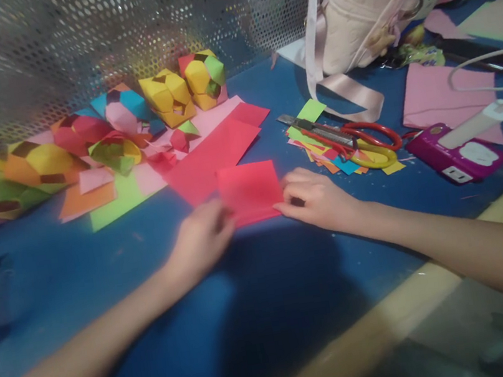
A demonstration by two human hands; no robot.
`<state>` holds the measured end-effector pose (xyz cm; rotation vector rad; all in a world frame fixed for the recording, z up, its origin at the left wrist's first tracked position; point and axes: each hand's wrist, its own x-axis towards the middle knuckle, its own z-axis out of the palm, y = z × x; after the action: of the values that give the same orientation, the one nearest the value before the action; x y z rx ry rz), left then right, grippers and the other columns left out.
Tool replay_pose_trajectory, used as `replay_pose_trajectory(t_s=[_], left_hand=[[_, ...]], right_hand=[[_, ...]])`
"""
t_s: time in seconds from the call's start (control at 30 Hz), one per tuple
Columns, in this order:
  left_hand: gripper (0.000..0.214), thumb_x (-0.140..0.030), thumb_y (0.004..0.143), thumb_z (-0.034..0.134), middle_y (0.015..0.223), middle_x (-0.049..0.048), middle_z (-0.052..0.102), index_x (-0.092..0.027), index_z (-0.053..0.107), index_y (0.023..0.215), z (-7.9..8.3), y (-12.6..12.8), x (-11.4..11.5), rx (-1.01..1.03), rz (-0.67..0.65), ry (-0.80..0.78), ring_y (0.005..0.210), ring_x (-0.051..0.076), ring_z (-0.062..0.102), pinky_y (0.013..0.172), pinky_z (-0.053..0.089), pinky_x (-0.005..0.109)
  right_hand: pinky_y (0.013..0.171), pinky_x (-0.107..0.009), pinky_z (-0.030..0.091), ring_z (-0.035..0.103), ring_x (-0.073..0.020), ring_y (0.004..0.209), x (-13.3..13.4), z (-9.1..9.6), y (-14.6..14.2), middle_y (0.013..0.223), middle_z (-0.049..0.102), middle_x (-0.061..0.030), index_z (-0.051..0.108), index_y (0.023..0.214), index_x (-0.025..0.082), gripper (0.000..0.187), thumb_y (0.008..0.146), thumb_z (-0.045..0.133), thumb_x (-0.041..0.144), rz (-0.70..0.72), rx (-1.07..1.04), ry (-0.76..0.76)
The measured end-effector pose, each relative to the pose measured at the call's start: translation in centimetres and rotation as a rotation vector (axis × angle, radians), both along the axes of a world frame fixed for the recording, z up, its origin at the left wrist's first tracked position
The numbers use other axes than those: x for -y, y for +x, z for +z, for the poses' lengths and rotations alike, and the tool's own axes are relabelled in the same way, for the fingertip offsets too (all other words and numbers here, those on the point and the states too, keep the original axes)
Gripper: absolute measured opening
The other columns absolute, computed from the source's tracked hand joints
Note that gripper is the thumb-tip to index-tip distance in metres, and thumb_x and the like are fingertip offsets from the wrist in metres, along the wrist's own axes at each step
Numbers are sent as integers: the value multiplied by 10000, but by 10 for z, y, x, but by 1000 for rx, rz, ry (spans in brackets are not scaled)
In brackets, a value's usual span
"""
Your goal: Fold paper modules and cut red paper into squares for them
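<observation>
A small red sheet of paper (pixel 250 190) with a fold along its near edge stands slightly raised over the blue table. My left hand (pixel 205 230) pinches its lower left corner, the fingers a little blurred. At the lower right corner, the thumb and bent fingers of my right hand (pixel 312 199) close on the paper's edge. Just behind lie larger red paper sheets (pixel 213 156), partly covered by the piece I hold.
Folded paper shapes (pixel 166 97) in several colours line the perforated metal screen (pixel 92 42). To the right are scissors (pixel 372 142) and a box cutter (pixel 316 130) on paper scraps, a purple device (pixel 454 155), pink paper (pixel 447 90) and a pale bag (pixel 358 15).
</observation>
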<state>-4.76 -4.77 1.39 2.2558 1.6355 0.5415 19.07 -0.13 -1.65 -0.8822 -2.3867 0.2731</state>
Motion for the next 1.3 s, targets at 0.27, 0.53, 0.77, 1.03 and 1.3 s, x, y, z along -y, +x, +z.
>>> replay_pose_trajectory(t_s=[0.27,0.53,0.77,1.03,1.3], left_hand=[[117,-197,889,488,744,36,639,-163,596,860,-11,-4,-1,-129,-138,193,685,159,592,644,487,272],[233,-190,937,396,770,76,653,-147,605,846,-16,-6,-1,-267,-255,297,704,169,581,679,495,293],[308,-248,938,382,796,88,609,-166,670,865,-10,-5,-2,-323,-204,247,721,185,513,644,436,303],[368,-238,975,344,903,52,638,-315,679,1108,-6,-2,-7,-358,-379,190,833,203,507,697,343,326],[414,-204,1001,273,829,50,662,-220,686,994,-2,-6,-6,-406,-519,318,764,184,505,682,335,335]], right_hand=[[647,-298,403,476,-167,700,1,-2,-1,717,567,-48,485,611,201,296,903,519,235,-2,10,74],[649,-301,396,454,-175,712,1,-2,-1,721,560,-55,496,640,197,272,911,502,219,11,21,108],[659,-308,390,489,-191,769,4,1,-2,802,567,-88,516,705,181,211,911,496,220,-31,33,74],[749,-319,303,495,-176,809,6,10,-6,867,661,-29,688,930,229,261,950,440,148,170,202,382],[715,-312,298,492,-153,724,3,16,-6,742,660,0,686,843,188,262,954,453,145,274,304,442]])
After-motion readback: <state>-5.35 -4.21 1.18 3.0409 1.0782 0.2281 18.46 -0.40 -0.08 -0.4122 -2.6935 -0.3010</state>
